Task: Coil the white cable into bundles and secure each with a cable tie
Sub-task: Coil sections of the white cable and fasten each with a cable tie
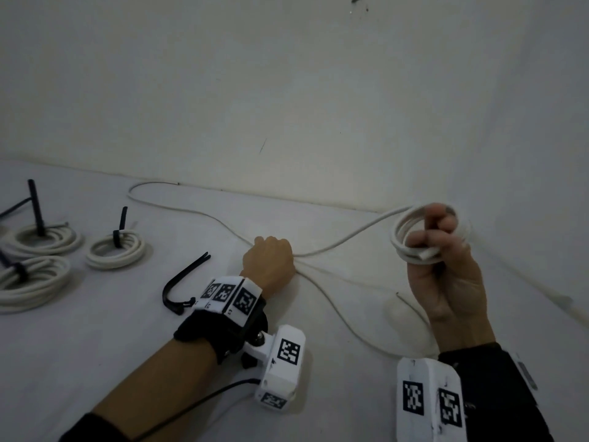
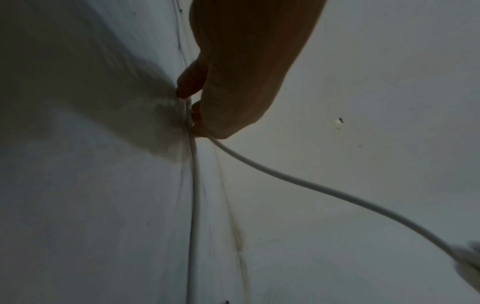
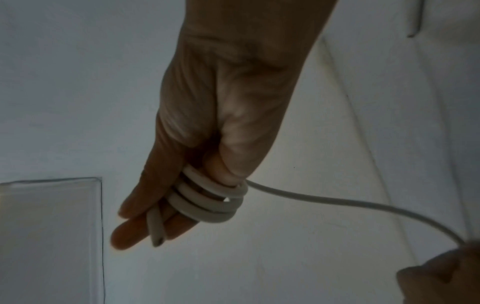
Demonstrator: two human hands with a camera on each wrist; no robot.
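Observation:
My right hand (image 1: 436, 240) is raised at the right and holds a small coil (image 1: 411, 237) of the white cable wound round its fingers. In the right wrist view the coil (image 3: 210, 199) has several turns, and the cut cable end (image 3: 155, 232) lies along the fingers (image 3: 135, 230). From the coil the white cable (image 1: 338, 245) sags leftward to my left hand (image 1: 271, 260), a fist low on the white surface. In the left wrist view the fingers (image 2: 189, 82) pinch the cable (image 2: 194, 195) against the surface. More slack loops toward the wall (image 1: 191, 212).
Three tied white bundles lie at the left (image 1: 44, 240) (image 1: 116, 252) (image 1: 28, 279), each with a black tie. Loose black cable ties (image 1: 183, 282) lie just left of my left wrist. The wall (image 1: 287, 106) rises close behind the surface.

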